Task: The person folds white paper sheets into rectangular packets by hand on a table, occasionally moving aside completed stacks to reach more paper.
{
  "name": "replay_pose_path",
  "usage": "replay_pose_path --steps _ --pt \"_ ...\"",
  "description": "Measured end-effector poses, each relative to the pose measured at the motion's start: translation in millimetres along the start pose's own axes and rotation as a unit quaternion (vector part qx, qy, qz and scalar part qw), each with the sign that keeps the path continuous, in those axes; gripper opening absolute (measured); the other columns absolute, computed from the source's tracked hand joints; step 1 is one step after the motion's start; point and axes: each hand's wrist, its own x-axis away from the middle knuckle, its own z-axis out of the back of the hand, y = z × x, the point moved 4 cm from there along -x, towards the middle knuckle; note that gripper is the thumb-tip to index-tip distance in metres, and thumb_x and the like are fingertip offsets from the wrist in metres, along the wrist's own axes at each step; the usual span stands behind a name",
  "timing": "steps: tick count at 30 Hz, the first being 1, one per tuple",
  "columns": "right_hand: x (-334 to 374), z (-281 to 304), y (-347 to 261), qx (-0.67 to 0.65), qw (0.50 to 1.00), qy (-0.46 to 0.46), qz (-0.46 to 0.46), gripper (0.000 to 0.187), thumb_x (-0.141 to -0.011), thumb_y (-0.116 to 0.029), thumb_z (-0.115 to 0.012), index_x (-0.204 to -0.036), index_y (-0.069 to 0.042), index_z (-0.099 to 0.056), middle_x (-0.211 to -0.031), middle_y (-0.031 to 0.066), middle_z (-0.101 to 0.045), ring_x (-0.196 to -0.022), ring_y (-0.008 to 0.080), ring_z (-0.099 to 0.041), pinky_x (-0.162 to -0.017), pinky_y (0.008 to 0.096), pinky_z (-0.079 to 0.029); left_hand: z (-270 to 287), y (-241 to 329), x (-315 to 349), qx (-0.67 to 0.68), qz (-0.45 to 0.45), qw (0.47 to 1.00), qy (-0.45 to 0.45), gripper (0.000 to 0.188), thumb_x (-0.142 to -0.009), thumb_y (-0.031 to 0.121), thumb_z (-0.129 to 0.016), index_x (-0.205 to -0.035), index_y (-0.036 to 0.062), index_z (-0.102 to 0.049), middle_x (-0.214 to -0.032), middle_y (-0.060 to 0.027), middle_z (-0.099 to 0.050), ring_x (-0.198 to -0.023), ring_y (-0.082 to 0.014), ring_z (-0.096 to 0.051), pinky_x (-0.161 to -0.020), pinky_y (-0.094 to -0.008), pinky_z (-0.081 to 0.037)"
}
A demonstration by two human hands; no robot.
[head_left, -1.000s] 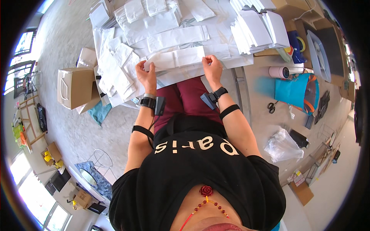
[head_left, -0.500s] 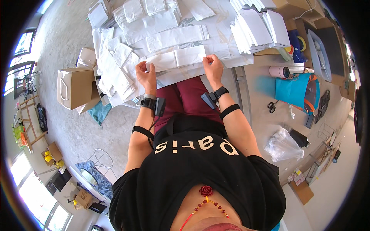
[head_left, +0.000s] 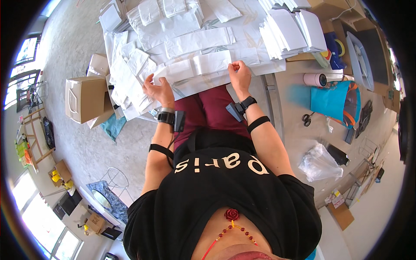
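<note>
Across the near part of the table lies a long white strip [head_left: 212,63], which looks like folded paper with a thin clear plastic sleeve around or beside it. My right hand [head_left: 239,78] pinches its near edge right of the middle, thumb against fingertips. At the strip's left end, my left hand [head_left: 159,92] hovers with thumb and fingers apart, holding nothing that I can see. Just beyond and left of that hand is a loose heap of white plastic sleeves [head_left: 130,69]. Another flat white sleeve [head_left: 199,42] lies parallel, farther back.
Stacks of folded white paper [head_left: 286,37] stand at the table's far right; more stacked sleeves [head_left: 169,26] are at the back. Cardboard boxes [head_left: 84,99] sit left of the table. On the right floor are a blue bag [head_left: 329,99], scissors [head_left: 307,119] and a clear plastic bag [head_left: 320,162].
My left hand has let go of the strip's left end and moved slightly left and down, its fingers spreading. The right hand stays at the strip's near edge.
</note>
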Motion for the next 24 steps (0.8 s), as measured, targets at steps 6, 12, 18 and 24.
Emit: replay_pose_path --steps 6,12,18,24 --pt "0.4 5.2 0.2 0.000 1.000 0.004 -0.002 0.029 -0.088 -0.026 -0.076 -0.105 -0.005 -0.066 -0.081 0.0076 -0.071 -0.077 0.0286 -0.070 -0.073 0.0416 -0.054 -20.2 85.0 40.2 0.046 -0.284 0.952 -0.102 0.042 -0.079 -0.004 -0.064 -0.120 0.0079 -0.063 -0.127 -0.0155 -0.058 -0.126 -0.0365 -0.050 -0.110 -0.0513 -0.032" --pt "-17.0 46.0 -3.0 0.126 0.984 0.068 0.109 0.033 -0.093 -0.024 -0.073 -0.116 -0.006 -0.059 -0.100 0.0125 -0.065 -0.096 0.0328 -0.066 -0.079 0.0455 -0.054 -79.0 129.1 83.2 0.134 -0.321 0.879 -0.326 0.037 -0.088 -0.006 -0.061 -0.125 0.0011 -0.064 -0.123 -0.0190 -0.060 -0.116 -0.0397 -0.058 -0.099 -0.0460 -0.051" --pt "-42.8 63.8 10.0 0.301 0.946 0.069 0.096 0.032 -0.094 -0.023 -0.072 -0.114 -0.002 -0.057 -0.116 0.0177 -0.059 -0.109 0.0371 -0.062 -0.085 0.0494 -0.056 -115.9 131.8 99.2 0.081 -0.313 0.868 -0.377 0.038 -0.092 0.003 -0.066 -0.130 0.0023 -0.064 -0.124 -0.0196 -0.059 -0.115 -0.0385 -0.059 -0.098 -0.0461 -0.052" --pt "-48.1 58.4 16.8 0.280 0.959 0.050 0.017 0.026 -0.095 -0.023 -0.072 -0.107 -0.003 -0.061 -0.115 0.0168 -0.060 -0.111 0.0375 -0.061 -0.088 0.0507 -0.056 -118.4 130.8 102.6 0.042 -0.300 0.873 -0.383 0.042 -0.089 0.008 -0.073 -0.130 0.0042 -0.064 -0.121 -0.0180 -0.058 -0.116 -0.0375 -0.057 -0.098 -0.0450 -0.052"
